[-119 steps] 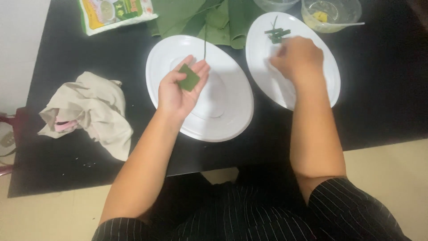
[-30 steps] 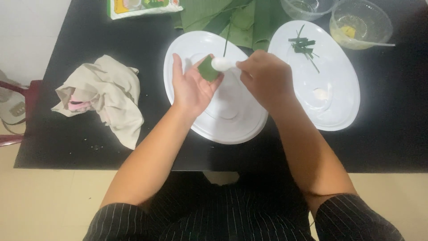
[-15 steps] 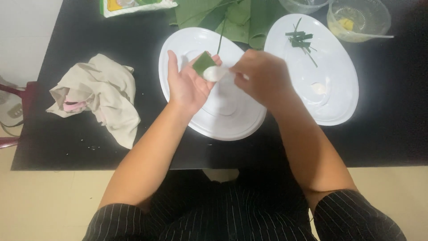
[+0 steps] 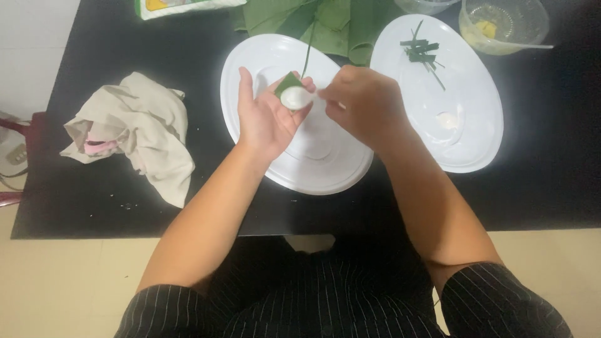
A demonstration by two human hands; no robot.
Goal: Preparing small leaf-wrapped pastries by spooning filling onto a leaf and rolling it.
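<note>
table in black is seen bearing two white oval plates, one under the hands and one to the right. one crumpled beige cloth is laid at the left, one pile of green leaves at the top, one clear bowl beyond. the left hand is cupped open beneath one small leaf piece and one white dough ball. the right hand is closed, fingertips pinched at the ball.
</note>
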